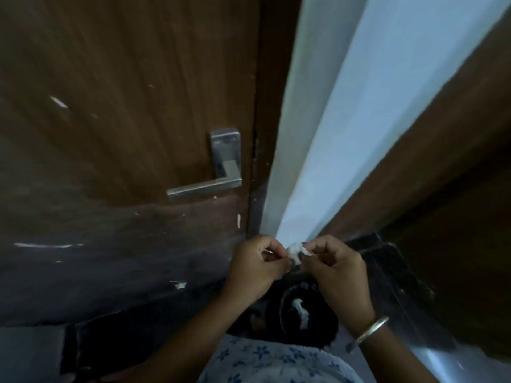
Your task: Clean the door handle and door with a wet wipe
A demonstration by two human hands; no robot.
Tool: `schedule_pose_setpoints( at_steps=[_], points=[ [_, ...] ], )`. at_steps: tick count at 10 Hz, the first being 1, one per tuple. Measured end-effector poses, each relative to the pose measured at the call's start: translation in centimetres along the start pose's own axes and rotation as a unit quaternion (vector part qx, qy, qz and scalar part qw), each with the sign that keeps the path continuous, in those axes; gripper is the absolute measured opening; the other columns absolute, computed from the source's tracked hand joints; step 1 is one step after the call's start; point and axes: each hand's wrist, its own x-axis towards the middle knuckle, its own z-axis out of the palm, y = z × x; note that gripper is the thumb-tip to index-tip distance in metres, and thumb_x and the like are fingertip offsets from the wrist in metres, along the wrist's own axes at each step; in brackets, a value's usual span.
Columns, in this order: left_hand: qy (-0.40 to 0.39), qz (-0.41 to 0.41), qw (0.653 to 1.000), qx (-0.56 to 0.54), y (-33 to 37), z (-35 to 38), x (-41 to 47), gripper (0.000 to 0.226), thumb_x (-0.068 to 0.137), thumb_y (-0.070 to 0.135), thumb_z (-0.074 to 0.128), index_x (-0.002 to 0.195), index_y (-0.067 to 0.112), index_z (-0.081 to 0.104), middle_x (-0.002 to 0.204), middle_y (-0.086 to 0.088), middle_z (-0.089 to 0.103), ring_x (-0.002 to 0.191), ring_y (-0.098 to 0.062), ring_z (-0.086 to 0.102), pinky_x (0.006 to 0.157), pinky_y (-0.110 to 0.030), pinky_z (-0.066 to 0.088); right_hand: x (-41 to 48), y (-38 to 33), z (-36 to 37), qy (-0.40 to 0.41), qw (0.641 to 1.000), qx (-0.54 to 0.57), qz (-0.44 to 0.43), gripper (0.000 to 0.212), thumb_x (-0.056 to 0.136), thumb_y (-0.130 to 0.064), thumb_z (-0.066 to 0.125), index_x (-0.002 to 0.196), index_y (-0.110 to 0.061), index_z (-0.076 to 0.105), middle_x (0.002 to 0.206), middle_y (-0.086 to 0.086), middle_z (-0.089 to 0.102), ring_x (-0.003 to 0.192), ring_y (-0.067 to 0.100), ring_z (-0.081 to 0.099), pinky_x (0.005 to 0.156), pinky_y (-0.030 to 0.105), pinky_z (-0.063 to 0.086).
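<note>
We hold both hands together low in front of us, below the door handle point(206, 172). Our left hand point(255, 268) and right hand point(336, 269) have their fingers curled, each pinching one side of a small crumpled wet wipe point(296, 251) between thumb and fingertips. The brown door point(116, 106) stands to the left, untouched.

The wet wipe point(295, 251) showed only as a small crumpled white bit pinched between the fingertips of the left hand point(257, 268) and the right hand point(338, 272); the rest lay hidden behind them. The door point(110, 106) ran off the top and left edges. Below, the right wrist partly covered a dark round container point(284, 323), and the white scrap point(300, 310) in it was too blurred to name.
</note>
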Motion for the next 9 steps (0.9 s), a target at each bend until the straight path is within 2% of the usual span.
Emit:
schedule_pose_setpoints(
  at_steps=[1, 2, 3, 4, 5, 6, 7, 8, 9],
  points=[
    [-0.067, -0.012, 0.997, 0.022, -1.5, 4.0, 0.2, 0.029, 0.069, 0.000, 0.074, 0.064, 0.025, 0.061, 0.066, -0.013, 0.068, 0.061, -0.021, 0.064, 0.062, -0.033, 0.050, -2.1, 2.4, -2.8, 0.057, 0.994, -0.097, 0.013, 0.013, 0.076, -0.007, 0.073, 0.077, -0.019, 0.072, 0.078, -0.005, 0.071, 0.070, 0.007, 0.067, 0.067, 0.029, 0.055],
    [-0.147, -0.015, 0.987, 0.067, -2.8, 7.6, -0.1, 0.022, 0.074, 0.005, 0.071, 0.073, 0.025, 0.063, 0.080, -0.014, 0.072, 0.076, -0.026, 0.069, 0.072, -0.040, 0.056, -3.7, 4.7, -5.2, 0.075, 0.986, -0.147, 0.019, 0.014, 0.077, -0.010, 0.073, 0.078, -0.024, 0.073, 0.085, -0.011, 0.067, 0.074, 0.000, 0.063, 0.067, 0.011, 0.048],
    [-0.224, -0.014, 0.968, 0.110, -4.1, 10.3, -0.4, 0.012, 0.079, 0.014, 0.068, 0.087, 0.023, 0.068, 0.092, -0.007, 0.072, 0.080, -0.012, 0.066, 0.076, -0.035, 0.055, -4.6, 7.6, -7.1, 0.076, 0.973, -0.215, 0.037, 0.014, 0.077, -0.004, 0.072, 0.080, -0.016, 0.076, 0.086, -0.006, 0.064, 0.073, 0.000, 0.057, 0.066, 0.003, 0.040],
    [-0.261, -0.037, 0.951, 0.164, -5.5, 12.9, -0.3, 0.024, 0.082, 0.019, 0.064, 0.106, 0.016, 0.066, 0.108, -0.004, 0.069, 0.090, -0.007, 0.063, 0.083, -0.027, 0.052, -4.7, 10.6, -8.5, 0.081, 0.966, -0.234, 0.071, 0.011, 0.077, 0.001, 0.071, 0.081, -0.009, 0.071, 0.086, 0.007, 0.065, 0.072, 0.016, 0.060, 0.065, 0.016, 0.044],
    [-0.287, -0.111, 0.933, 0.187, -7.1, 15.8, -0.3, 0.038, 0.083, 0.025, 0.064, 0.120, 0.018, 0.058, 0.122, -0.003, 0.062, 0.107, -0.015, 0.059, 0.094, -0.034, 0.048, -4.5, 13.9, -10.1, 0.059, 0.962, -0.247, 0.104, 0.010, 0.077, 0.001, 0.069, 0.080, -0.008, 0.068, 0.085, 0.008, 0.061, 0.071, 0.021, 0.060, 0.060, 0.017, 0.038],
    [-0.298, -0.190, 0.920, 0.171, -8.8, 18.2, -0.5, 0.054, 0.083, 0.028, 0.064, 0.133, 0.020, 0.044, 0.137, -0.003, 0.048, 0.124, -0.019, 0.048, 0.099, -0.036, 0.045, -3.9, 17.6, -11.6, 0.021, 0.958, -0.252, 0.138, 0.005, 0.080, -0.004, 0.067, 0.084, -0.008, 0.068, 0.090, 0.008, 0.060, 0.079, 0.026, 0.061, 0.061, 0.018, 0.035],
    [-0.295, -0.251, 0.908, 0.156, -10.3, 19.5, -0.7, 0.059, 0.085, 0.027, 0.063, 0.138, 0.019, 0.036, 0.146, -0.004, 0.037, 0.129, -0.021, 0.041, 0.103, -0.038, 0.041, -3.3, 20.8, -12.6, -0.048, 0.953, -0.238, 0.183, 0.019, 0.084, -0.014, 0.067, 0.101, -0.007, 0.066, 0.107, 0.010, 0.062, 0.092, 0.025, 0.060, 0.065, 0.014, 0.030],
    [-0.297, -0.265, 0.900, 0.180, -10.8, 19.8, -1.5, 0.061, 0.088, 0.024, 0.061, 0.141, 0.018, 0.032, 0.150, -0.003, 0.032, 0.135, -0.021, 0.034, 0.105, -0.036, 0.038, -3.0, 22.9, -13.0, -0.093, 0.943, -0.229, 0.221, 0.030, 0.084, -0.015, 0.065, 0.113, -0.011, 0.060, 0.109, 0.012, 0.065, 0.097, 0.027, 0.062, 0.067, 0.021, 0.036],
    [-0.270, -0.263, 0.908, 0.185, -10.9, 19.9, -2.0, 0.061, 0.088, 0.023, 0.060, 0.141, 0.018, 0.030, 0.150, -0.005, 0.031, 0.136, -0.022, 0.031, 0.107, -0.036, 0.036, -2.5, 23.9, -13.0, -0.132, 0.941, -0.209, 0.231, 0.028, 0.083, -0.012, 0.063, 0.110, -0.010, 0.059, 0.106, 0.012, 0.068, 0.098, 0.027, 0.063, 0.069, 0.020, 0.038]
  ],
)
